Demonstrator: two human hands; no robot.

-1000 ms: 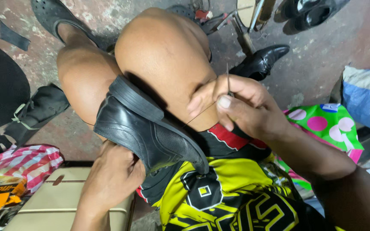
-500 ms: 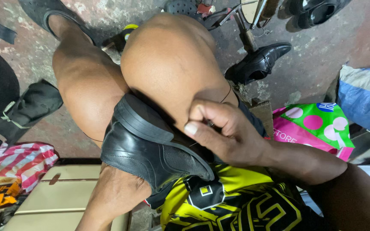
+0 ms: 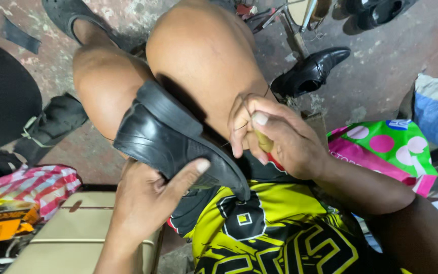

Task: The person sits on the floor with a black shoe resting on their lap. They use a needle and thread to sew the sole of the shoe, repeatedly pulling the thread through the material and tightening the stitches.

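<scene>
Raised again, right hand (image 3: 275, 137) pinches awl beside left-held shoe (image 3: 173, 147).

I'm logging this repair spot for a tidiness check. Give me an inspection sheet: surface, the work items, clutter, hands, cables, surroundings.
Surface: stained concrete floor; the work sits on the person's lap.
Work items: black shoe wedged between the knees, sole edge up; a thin thread runs by the right hand's fingers; a tan tool handle shows in its grip.
Clutter: second black shoe on the floor; beige case; striped bag; green and pink dotted bag.
Hands: left hand steadies the shoe from below, thumb on the sole; right hand closed on the handle.
Cables: nothing seen.
Surroundings: metal stand; more footwear at the top edge.
</scene>
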